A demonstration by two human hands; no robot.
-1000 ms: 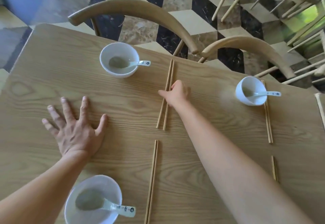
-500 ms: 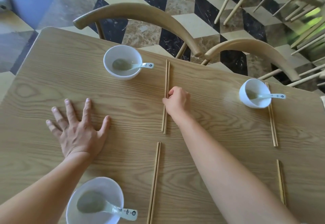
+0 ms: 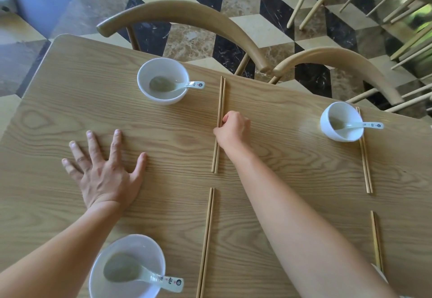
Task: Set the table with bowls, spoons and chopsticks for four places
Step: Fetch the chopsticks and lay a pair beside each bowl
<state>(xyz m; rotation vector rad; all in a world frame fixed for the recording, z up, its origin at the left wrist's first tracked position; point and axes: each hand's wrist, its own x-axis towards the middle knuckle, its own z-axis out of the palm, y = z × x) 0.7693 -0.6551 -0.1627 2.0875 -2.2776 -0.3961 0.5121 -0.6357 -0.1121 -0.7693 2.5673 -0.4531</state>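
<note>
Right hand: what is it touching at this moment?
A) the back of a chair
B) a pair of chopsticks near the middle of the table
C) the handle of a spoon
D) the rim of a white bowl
B: the right hand has its curled fingers on the far middle pair of chopsticks, partway along their length.

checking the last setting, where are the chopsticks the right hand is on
Head view, mid-table: the far chopsticks lie right of the far-left bowl, held by the right hand.
</note>
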